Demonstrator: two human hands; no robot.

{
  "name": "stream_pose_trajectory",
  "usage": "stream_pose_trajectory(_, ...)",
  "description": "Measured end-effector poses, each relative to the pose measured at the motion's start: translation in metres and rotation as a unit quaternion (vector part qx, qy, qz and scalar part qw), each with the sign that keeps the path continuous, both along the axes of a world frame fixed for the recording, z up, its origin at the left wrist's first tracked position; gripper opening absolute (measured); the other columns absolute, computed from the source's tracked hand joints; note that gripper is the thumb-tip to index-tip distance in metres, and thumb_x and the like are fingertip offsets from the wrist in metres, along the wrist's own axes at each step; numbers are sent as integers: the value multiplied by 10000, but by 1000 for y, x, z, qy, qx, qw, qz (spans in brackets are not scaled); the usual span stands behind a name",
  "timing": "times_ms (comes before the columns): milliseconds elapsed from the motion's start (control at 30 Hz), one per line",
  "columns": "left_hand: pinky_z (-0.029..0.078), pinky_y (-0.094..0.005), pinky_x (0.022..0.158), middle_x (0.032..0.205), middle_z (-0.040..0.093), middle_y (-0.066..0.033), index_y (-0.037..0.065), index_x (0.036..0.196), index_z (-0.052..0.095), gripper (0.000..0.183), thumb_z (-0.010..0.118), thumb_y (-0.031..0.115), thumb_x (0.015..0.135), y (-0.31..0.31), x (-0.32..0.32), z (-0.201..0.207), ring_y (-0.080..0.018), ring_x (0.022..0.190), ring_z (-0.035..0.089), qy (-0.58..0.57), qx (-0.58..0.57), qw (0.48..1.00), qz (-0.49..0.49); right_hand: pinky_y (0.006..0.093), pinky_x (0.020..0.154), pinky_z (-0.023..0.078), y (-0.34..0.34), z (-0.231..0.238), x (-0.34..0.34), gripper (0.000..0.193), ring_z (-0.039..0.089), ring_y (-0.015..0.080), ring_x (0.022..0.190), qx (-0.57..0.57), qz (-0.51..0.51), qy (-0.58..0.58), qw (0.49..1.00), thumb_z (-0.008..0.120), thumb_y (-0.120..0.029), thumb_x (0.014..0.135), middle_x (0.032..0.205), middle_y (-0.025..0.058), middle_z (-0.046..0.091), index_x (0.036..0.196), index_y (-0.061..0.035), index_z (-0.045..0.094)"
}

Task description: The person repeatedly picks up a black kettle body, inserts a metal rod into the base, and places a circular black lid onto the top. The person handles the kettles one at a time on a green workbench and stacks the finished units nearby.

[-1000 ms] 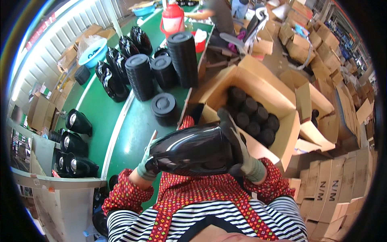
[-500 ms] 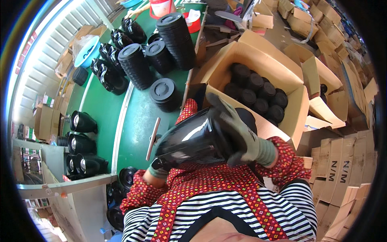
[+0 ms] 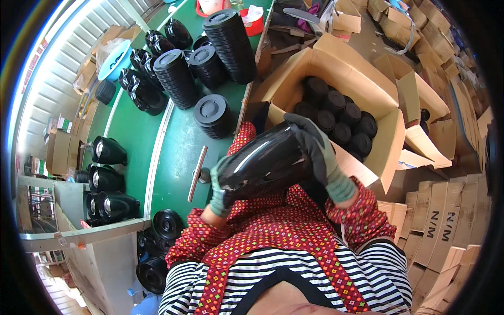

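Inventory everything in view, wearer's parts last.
Bench: one, green, left
Shell: one, black, held centrally
Other shells: four, black, bench's left
Jugs: several, black, upper left
Disc stacks: at least four, black, bench
Bar: one, brownish, left of shell
Basin: one, blue, upper left
Tub: one, red, top
Open cartons: two, brown, right
Cylinders: about ten, black, nearer carton
Other cartons: many, brown, right
Round parts: several, black, lower left
Left hand: one, green glove, shell's left end
Right hand: one, green-black glove, shell's right end
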State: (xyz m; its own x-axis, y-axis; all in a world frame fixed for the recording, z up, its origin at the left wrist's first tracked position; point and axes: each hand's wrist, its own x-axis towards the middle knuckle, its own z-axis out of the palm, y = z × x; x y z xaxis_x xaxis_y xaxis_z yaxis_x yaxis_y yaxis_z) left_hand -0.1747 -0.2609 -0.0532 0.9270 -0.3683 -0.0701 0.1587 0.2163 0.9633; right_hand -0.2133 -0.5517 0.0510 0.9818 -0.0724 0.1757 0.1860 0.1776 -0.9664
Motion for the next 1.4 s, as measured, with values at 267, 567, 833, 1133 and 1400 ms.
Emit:
stream_pose_trajectory(267, 490, -391, 1094, 1387, 633, -211, 6, 1502, 506, 715, 782, 31, 843, 9, -51, 67, -294, 1261, 640, -193, 327, 892, -244, 321, 1039, 542, -67, -16, 69, 365, 695, 156, 1147, -34, 275, 177, 945, 661, -227, 1005, 1179, 112, 758, 1264, 22, 727)
stream_pose_trajectory(567, 494, -477, 1078, 1474, 510, -286, 110, 1661, 292, 934, 806, 211, 887, 157, -12, -7, -474, 1291, 567, -131, 641, 755, 49, 398, 921, 554, -5, -89, 90, 212, 709, 311, 1032, -264, 295, -8, 918, 620, -130, 949, 1096, 139, 734, 1126, -73, 723)
stream_pose_trajectory(833, 371, -181, 543, 889, 651, 20, 72, 1574, 501, 602, 706, 105, 1009, 100, -8, 77, -23, 629, 488, 124, 262, 952, 97, 312, 970, 508, 3, -40, 82, 312, 655, 164, 1046, -204, 289, 162, 921, 562, -216, 1002, 1111, 98, 699, 1187, -11, 707)
stream_pose_trajectory(1133, 523, -333, 970, 1327, 699, -220, -32, 1539, 499, 651, 692, -48, 917, -15, 64, 177, -231, 1118, 700, -42, 351, 927, -129, 576, 1164, 354, -1, 22, 143, 364, 602, 349, 1236, -447, 74, -335, 826, 651, -242, 965, 1244, 136, 681, 1280, -88, 746)
stream_pose_trajectory(1400, 515, -458, 996, 1263, 650, -216, -36, 1379, 633, 740, 815, 339, 768, -72, 136, 184, -365, 1149, 652, -398, 274, 813, -324, 407, 964, 504, -3, -88, 156, 244, 649, 281, 1069, -73, 221, -173, 957, 690, -234, 994, 1109, 133, 692, 1119, -29, 731)
